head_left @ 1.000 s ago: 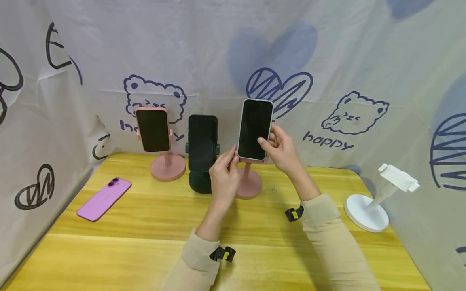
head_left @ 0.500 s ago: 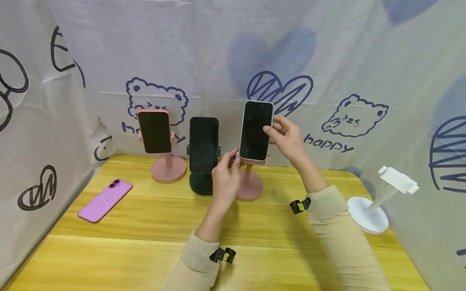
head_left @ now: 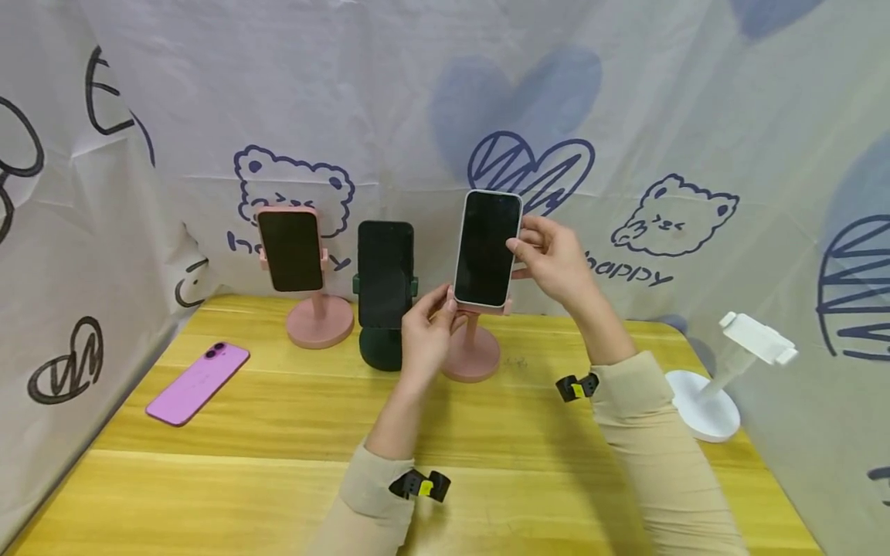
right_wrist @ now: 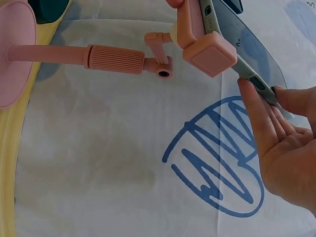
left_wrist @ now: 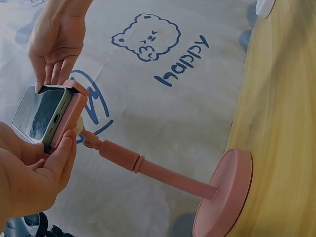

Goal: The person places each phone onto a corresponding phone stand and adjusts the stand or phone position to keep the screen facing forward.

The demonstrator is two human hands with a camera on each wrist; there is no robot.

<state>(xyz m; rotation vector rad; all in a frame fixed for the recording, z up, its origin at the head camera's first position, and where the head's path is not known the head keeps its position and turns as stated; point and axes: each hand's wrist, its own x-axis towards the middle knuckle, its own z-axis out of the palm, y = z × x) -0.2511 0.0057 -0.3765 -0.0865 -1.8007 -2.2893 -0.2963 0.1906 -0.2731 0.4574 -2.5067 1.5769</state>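
A white-edged phone (head_left: 488, 247) with a dark screen leans upright in the clamp of a pink phone stand (head_left: 473, 357). My left hand (head_left: 426, 333) pinches the clamp's left end at the phone's lower corner, thumb in front and fingers behind, as the left wrist view shows. Higher up, my right hand (head_left: 556, 261) pinches the phone's right edge between thumb and fingers. In the right wrist view, the thumb and fingertips of the right hand (right_wrist: 289, 153) meet the phone's side near its buttons, and a pink clamp end (right_wrist: 211, 53) hugs the same side lower down.
Left of these stand a dark green stand (head_left: 381, 351) with a black phone (head_left: 385, 274) and another pink stand (head_left: 320, 323) with a pink-edged phone (head_left: 290, 251). A pink phone (head_left: 198, 384) lies face down on the wooden table (head_left: 278, 494). A white stand (head_left: 705, 409) is at right.
My right hand has slid up and outward along the phone's right edge, its thumb drawn back from the screen toward the rim. The left hand stays at the clamp's lower left.
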